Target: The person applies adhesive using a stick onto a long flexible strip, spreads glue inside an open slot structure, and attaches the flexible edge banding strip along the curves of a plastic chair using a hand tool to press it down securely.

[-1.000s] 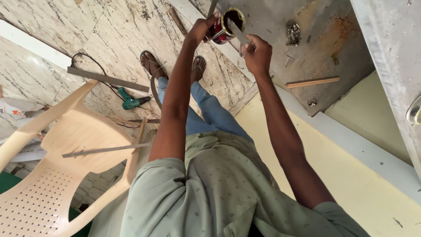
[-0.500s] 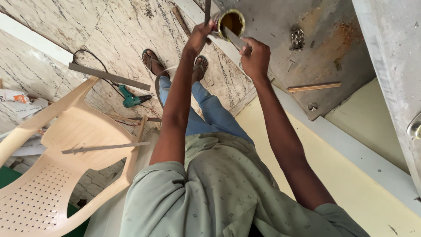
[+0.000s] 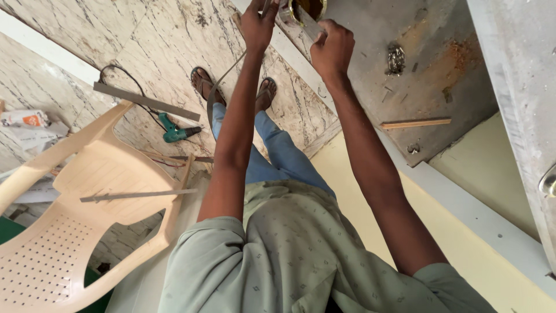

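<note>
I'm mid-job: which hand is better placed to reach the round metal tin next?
Probably the right hand: its flat blade touches the round metal tin; the left hand pinches a thin grey strip.

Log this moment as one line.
left hand: pinches thin strip | right hand: grips flat blade at open can | floor: green drill | beside: plastic chair

A: The round yellow-rimmed tin (image 3: 308,8) is cut off by the top edge, so its contents can't be told.

B: Same w/ the left hand (image 3: 258,23) (fingertips run out of frame). The right hand (image 3: 331,49) wraps a thin grey blade (image 3: 302,18), hiding most of it; what tool it is, can't tell.

A: The beige plastic chair (image 3: 69,232) is cropped at left and bottom. The small shiny metal clump (image 3: 396,59) on the grey board is too small to tell.
</note>
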